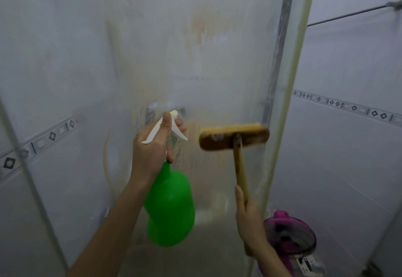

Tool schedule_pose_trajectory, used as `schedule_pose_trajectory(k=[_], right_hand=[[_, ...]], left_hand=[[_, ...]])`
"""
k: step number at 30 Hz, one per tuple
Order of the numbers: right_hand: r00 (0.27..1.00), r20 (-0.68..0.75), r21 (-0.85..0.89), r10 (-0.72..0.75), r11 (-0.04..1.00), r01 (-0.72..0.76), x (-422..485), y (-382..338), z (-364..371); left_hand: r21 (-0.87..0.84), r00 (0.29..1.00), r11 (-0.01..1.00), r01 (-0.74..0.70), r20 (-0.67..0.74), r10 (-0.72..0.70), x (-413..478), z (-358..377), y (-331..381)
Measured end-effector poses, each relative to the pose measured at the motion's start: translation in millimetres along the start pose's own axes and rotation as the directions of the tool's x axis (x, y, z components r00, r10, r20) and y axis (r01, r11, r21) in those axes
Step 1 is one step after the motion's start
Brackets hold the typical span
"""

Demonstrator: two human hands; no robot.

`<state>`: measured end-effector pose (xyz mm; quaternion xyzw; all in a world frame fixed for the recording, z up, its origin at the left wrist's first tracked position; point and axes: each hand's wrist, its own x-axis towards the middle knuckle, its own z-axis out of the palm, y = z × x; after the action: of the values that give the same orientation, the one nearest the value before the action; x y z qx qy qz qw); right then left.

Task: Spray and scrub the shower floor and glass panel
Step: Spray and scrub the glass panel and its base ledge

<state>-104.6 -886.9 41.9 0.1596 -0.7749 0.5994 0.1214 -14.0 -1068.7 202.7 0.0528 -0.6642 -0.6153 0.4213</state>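
A cloudy, stained glass panel (206, 59) fills the middle of the view, with a pale frame edge (291, 93) on its right. My left hand (152, 150) grips the white trigger head of a green spray bottle (171, 207), nozzle pointing at the glass. My right hand (250, 218) holds the wooden handle of a scrub brush. The brush head (233, 136) with yellow bristles lies flat against the glass at mid height, near the right frame. The shower floor (206, 255) shows dimly below through the glass.
White tiled walls with a patterned border strip (348, 105) stand on both sides. A purple-lidded container (289, 235) sits low at the right behind my right hand. A thin metal rod (352, 14) crosses the upper right. A metal frame bar (28, 163) slants down the left.
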Motion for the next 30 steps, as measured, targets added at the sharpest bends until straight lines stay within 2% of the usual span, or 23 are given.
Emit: schedule_pose_trajectory(k=[2,5,7,13,15,17,20,22,25,27,30], right_hand=[[1.0,0.021,-0.066,0.011,0.998,-0.01,-6,7,3],[0.995,-0.015,-0.101,-0.099,0.99,0.097,46,-54,-10],[0.989,-0.053,0.022,-0.139,0.99,0.14,74,-80,-15],[0.999,0.013,0.037,-0.046,0.998,0.046,7,-17,4],[0.996,-0.009,-0.024,-0.085,0.996,0.085,40,-62,-9],[0.985,-0.085,-0.066,-0.15,0.987,0.145,94,-143,-30],[0.966,-0.171,0.054,-0.193,0.977,0.205,152,-234,-57],[0.961,-0.154,0.053,-0.229,0.969,0.24,152,-227,-53],[0.973,-0.082,0.01,-0.215,0.976,0.217,92,-155,-18],[0.969,-0.007,-0.03,-0.247,0.969,0.246,67,-133,-2],[0.936,0.02,-0.176,-0.353,0.92,0.35,106,-200,-5]], left_hand=[[0.021,1.0,1.0,-0.012,0.0,0.012,-3,-5,-2],[0.063,1.0,0.998,-0.021,-0.009,0.021,-5,-10,-4],[0.072,1.0,0.997,-0.022,-0.009,0.023,-7,-10,-3],[0.041,0.999,0.998,-0.042,0.013,0.041,-11,-15,-2],[0.019,0.999,0.999,-0.046,0.026,0.045,-12,-17,-1],[0.023,0.998,0.999,-0.048,0.043,0.047,-14,-19,-1],[0.026,0.997,0.998,-0.053,0.055,0.051,-14,-18,-1],[0.014,0.997,0.998,-0.065,0.048,0.064,-13,-19,-1],[0.032,0.994,0.994,-0.104,0.041,0.103,-8,-24,1],[0.022,0.993,0.993,-0.117,0.026,0.117,-5,-28,4],[0.035,0.992,0.992,-0.125,0.006,0.125,0,-31,8]])
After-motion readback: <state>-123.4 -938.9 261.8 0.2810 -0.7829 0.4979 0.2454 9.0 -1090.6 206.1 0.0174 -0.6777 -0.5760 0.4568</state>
